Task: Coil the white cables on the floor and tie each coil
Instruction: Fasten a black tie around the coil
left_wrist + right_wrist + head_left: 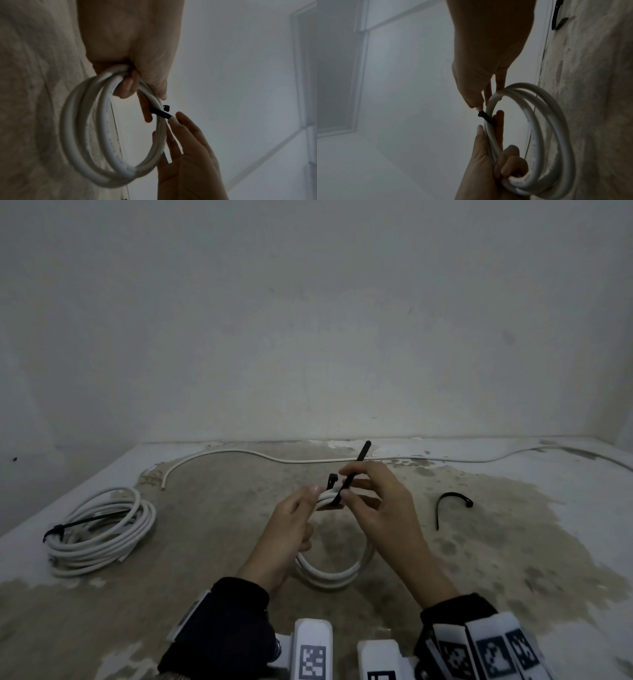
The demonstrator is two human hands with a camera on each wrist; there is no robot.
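At the centre of the head view the left hand (291, 529) grips a small coil of white cable (334, 571), fingers curled round its bundled strands, holding it off the floor (205, 508). A black cable tie (352, 474) crosses the coil's upper arc; the right hand (380, 505) pinches its strap just beside the strands. The strap's long axis slants toward the upper right, while its locking head (332, 480) stands just left of the pinch, beside the left fingertips. In my judgement, the tail must bend back leftward to enter that head.
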